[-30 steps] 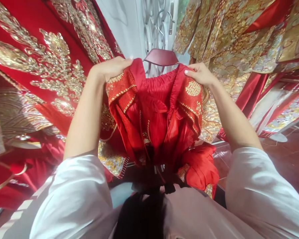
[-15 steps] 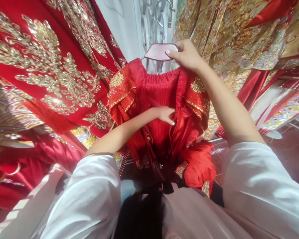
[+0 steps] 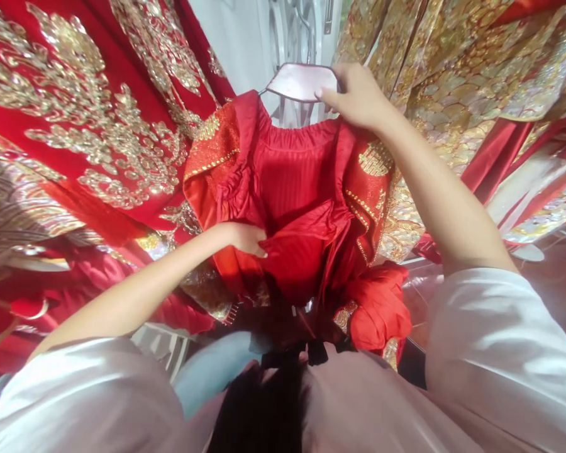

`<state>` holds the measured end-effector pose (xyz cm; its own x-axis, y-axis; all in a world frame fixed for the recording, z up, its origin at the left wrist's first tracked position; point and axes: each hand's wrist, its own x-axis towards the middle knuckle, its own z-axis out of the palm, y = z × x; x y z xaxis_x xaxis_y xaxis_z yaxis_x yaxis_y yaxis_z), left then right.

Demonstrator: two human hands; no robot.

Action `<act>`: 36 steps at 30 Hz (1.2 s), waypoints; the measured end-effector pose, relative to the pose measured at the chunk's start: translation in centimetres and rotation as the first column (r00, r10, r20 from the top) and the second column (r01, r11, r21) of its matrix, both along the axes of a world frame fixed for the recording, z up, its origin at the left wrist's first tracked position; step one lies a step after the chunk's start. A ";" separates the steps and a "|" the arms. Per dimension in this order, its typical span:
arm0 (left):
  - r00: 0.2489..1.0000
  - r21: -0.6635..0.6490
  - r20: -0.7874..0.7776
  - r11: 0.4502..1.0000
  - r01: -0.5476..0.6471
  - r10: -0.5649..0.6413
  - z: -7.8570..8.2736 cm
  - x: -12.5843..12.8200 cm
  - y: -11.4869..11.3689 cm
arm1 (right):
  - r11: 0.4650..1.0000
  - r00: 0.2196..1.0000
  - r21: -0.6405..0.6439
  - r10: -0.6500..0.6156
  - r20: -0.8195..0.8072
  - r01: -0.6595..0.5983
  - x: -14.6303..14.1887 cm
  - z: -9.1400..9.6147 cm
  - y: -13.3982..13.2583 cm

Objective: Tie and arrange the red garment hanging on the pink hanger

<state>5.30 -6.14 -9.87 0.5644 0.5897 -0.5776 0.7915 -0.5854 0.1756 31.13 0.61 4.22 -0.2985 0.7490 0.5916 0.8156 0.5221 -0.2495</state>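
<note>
A red dress [image 3: 292, 163] with gold-trimmed sleeves hangs in front of me on a hanger [image 3: 308, 28], its front gaping so the pleated inside shows. My right hand [image 3: 358, 94] grips the right end of the hanger's pale padded top [image 3: 299, 82], thumb in front. Lower down, my left hand [image 3: 249, 239] has its fingers closed on the edge of the dress's red fabric and draws it out to the left. A fold of cloth stretches from that hand toward the dress's right side. The fingertips are partly hidden by the fabric.
Red gowns with gold sequins [image 3: 85, 107] hang close on the left. Gold sequined garments [image 3: 434, 82] hang on the right. Behind the hanger stands a white ornate metal frame [image 3: 287, 31]. Bunched red cloth [image 3: 380, 311] hangs low at the right, above a tiled floor [image 3: 556, 270].
My left hand has moved left and slightly down from the middle of the dress, pulling a fold of fabric across. My right hand stays on the hanger, which sits slightly higher in view.
</note>
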 end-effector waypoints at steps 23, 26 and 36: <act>0.521 0.254 0.853 0.848 -0.466 0.031 2.2 14.8 4.8 | 0.963 0.942 -0.057 -0.243 0.233 0.263 9.8 -11.3 -9.9; 0.530 0.390 0.839 0.817 -0.425 -0.124 6.5 12.9 4.3 | 0.969 0.976 -0.226 -0.046 0.212 0.095 10.6 -8.9 -10.1; 0.710 0.775 0.569 0.559 -0.294 -0.416 16.3 12.6 5.6 | 0.981 0.986 -0.146 -0.140 -0.088 0.126 9.9 -2.1 -3.1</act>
